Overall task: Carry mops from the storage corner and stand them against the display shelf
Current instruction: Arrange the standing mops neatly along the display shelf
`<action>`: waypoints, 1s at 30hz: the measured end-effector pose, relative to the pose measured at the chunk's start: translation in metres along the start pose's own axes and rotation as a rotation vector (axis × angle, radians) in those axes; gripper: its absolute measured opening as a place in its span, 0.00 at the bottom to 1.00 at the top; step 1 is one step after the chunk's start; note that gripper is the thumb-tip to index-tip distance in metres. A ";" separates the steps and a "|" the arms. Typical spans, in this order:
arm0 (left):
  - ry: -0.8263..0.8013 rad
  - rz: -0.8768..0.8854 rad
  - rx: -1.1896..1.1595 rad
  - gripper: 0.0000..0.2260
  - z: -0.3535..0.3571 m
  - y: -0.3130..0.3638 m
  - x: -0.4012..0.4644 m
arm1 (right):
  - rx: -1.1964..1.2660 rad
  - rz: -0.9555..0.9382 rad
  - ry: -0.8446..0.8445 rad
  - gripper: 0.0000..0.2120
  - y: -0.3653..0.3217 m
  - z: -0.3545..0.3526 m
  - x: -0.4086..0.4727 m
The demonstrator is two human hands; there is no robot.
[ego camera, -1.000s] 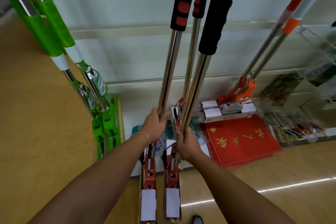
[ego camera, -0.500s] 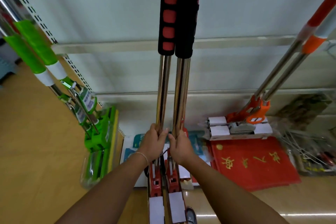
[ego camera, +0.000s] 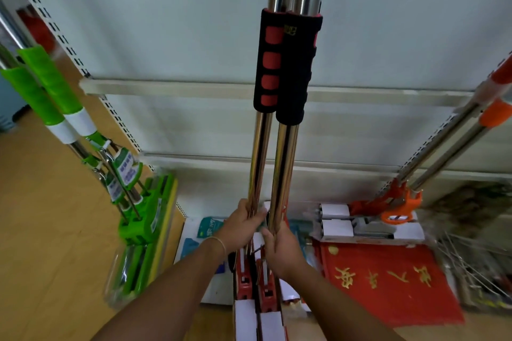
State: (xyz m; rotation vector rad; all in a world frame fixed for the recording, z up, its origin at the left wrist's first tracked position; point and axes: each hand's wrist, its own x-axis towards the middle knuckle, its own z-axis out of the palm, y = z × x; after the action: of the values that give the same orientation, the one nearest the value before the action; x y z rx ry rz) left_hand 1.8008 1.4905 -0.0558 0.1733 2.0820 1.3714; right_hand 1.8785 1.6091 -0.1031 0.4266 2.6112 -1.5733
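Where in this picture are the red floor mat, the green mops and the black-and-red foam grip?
red floor mat (ego camera: 388,285): head view, on its middle, by the gold characters.
green mops (ego camera: 144,216): head view, on the green head bracket.
black-and-red foam grip (ego camera: 270,63): head view, on its red-patched sleeve.

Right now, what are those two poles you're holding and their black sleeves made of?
The poles look like polished metal, chrome or steel: mirror-bright with reflections. The black sleeves look like matte foam or soft rubber, one with red pads; which, I cannot tell.
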 end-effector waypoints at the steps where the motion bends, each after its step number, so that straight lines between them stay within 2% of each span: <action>1: 0.000 0.037 -0.039 0.12 0.003 0.000 -0.002 | -0.020 0.017 -0.004 0.09 0.001 0.000 0.000; 3: 0.043 0.181 -0.108 0.17 0.011 -0.001 -0.006 | -0.038 0.030 0.013 0.05 0.003 0.001 -0.002; 5: 0.089 0.282 -0.112 0.30 0.021 -0.006 -0.009 | -0.072 0.015 0.039 0.04 0.002 0.002 -0.005; 8: 0.230 0.224 0.070 0.52 0.036 -0.008 -0.007 | -0.102 0.084 0.043 0.12 0.004 0.007 -0.007; 10: 0.341 0.164 0.126 0.56 0.046 -0.003 -0.004 | -0.110 0.122 0.066 0.18 0.007 0.010 -0.008; 12: 0.419 0.154 0.102 0.51 0.053 0.005 -0.001 | -0.164 0.106 0.034 0.15 0.007 0.015 -0.009; 14: 0.461 0.170 0.088 0.41 0.056 0.010 0.001 | -0.191 0.065 -0.039 0.11 0.005 0.018 -0.008; 16: 0.459 0.183 0.099 0.36 0.053 0.014 0.002 | -0.043 0.053 0.061 0.14 0.016 0.022 0.002; 18: 0.434 0.187 0.114 0.34 0.050 0.015 0.004 | -0.285 -0.089 0.020 0.10 0.028 0.021 0.005; 19: 0.421 0.183 0.112 0.33 0.049 0.016 0.004 | -0.344 -0.112 0.008 0.12 0.031 0.018 0.008; 23: 0.383 0.168 0.078 0.29 0.047 0.015 0.006 | 0.035 0.083 -0.069 0.22 0.030 -0.002 -0.001; 27: 0.359 0.177 0.089 0.27 0.042 0.013 0.008 | 0.041 0.380 0.193 0.13 0.048 -0.027 0.032; 30: 0.370 0.161 0.119 0.27 0.040 0.010 0.008 | -0.023 0.382 0.200 0.18 0.049 -0.040 0.068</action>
State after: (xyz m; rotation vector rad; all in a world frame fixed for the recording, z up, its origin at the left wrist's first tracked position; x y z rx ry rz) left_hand 1.8152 1.5301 -0.0605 0.1482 2.5055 1.4621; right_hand 1.8295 1.6792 -0.1396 1.0577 2.4768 -1.4338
